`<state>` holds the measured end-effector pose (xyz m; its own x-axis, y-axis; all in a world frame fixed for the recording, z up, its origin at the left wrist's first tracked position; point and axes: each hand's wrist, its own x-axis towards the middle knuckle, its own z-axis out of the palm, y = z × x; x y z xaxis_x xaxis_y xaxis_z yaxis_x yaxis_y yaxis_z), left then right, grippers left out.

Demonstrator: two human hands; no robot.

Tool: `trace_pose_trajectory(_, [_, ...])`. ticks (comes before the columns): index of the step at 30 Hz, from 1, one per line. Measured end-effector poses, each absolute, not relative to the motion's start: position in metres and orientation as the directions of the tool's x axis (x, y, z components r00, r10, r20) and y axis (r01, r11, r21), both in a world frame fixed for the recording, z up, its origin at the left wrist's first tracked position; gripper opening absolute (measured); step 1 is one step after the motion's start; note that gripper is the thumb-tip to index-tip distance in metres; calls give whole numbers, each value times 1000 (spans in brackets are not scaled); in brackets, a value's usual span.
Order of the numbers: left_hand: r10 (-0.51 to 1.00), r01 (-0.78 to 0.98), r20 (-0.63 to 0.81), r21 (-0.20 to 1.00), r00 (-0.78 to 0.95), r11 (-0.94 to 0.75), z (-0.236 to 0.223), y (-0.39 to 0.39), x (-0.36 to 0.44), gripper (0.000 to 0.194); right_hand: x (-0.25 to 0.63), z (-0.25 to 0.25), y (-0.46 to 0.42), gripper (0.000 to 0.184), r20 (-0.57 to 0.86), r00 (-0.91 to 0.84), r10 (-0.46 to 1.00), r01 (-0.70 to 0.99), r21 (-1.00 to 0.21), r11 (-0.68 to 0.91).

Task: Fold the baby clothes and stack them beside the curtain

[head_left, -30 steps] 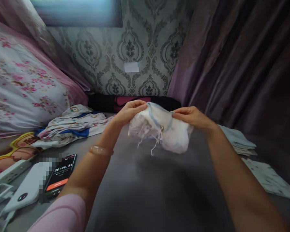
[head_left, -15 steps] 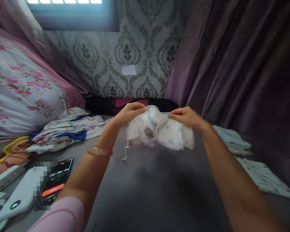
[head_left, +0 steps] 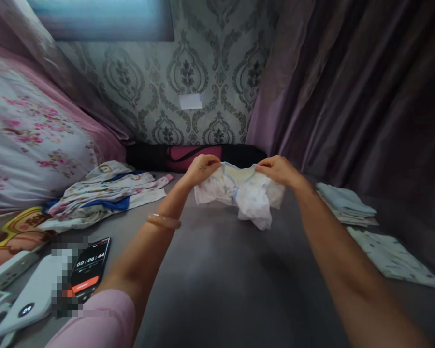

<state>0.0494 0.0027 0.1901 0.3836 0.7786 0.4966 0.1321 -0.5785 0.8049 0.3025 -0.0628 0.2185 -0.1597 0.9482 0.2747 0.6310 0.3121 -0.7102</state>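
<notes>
1. Looks like the step of holding up a small white top (head_left: 252,200) and opening it out by the neck.
2. Pinched in the left hand (head_left: 204,167), with thumb and finger closed on the cloth: one end of the pale blue neck edge (head_left: 239,168).
3. Pinched the same way in the right hand (head_left: 276,169): the other end of that edge.
4. Hanging in the air between both hands, over the grey sheet (head_left: 217,285). Spread wide along the neck, but bunched up lower down, with one soft lump drooping nearer to the right hand. Too blurry to tell a sleeve from the front there.
5. Not flat yet, so only part of the way through the opening out, by the look of it.
6. Seems to call next for a firm pinch on both sides, a gentle pull to make the neck straight, and a little shake to drop the lump down. Might slip or crumple again if let go on one side too soon.
7. Over to the left, well apart: a messy heap of clothes (head_left: 97,193). Over to the right: a folded pile (head_left: 344,200), with a folded spotty cloth (head_left: 391,253) just beside.
</notes>
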Motion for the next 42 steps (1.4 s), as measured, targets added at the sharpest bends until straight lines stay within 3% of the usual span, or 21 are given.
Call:
trace_pose_trajectory(4, [800,136,486,819,353,-558,186,8,46,35,310,215,-54,31,328,-122,937,714,-627,313])
trace_pose_trajectory(9, [771,254,568,731,286,-633,183,15,45,32,316,209,-48,27,483,-62,873,816,-479,323])
trace_pose_trajectory(19, [636,702,745,342,203,-624,203,-18,32,31,304,224,-77,26,612,-49,789,927,-266,264])
trace_pose_trajectory(25, [528,751,802,162,278,-640,217,-69,7,34,295,235,-125,33,635,-131,761,944,-155,292])
trace_pose_trajectory(30, [476,722,820,116,317,-682,238,-132,-24,33,286,253,-188,37,589,-173,789,903,-226,366])
trace_pose_trajectory(35, [430,681,800,36,419,-731,279,-176,-43,27,286,280,-227,39,512,-161,844,819,-408,404])
trace_pose_trajectory(39, [612,628,598,221,517,-746,277,-157,-43,26,292,276,-212,40,281,-224,933,742,-571,351])
trace_pose_trajectory(42, [691,603,392,339,607,-723,229,-118,-35,27,296,239,-181,40,109,-308,945,748,-586,311])
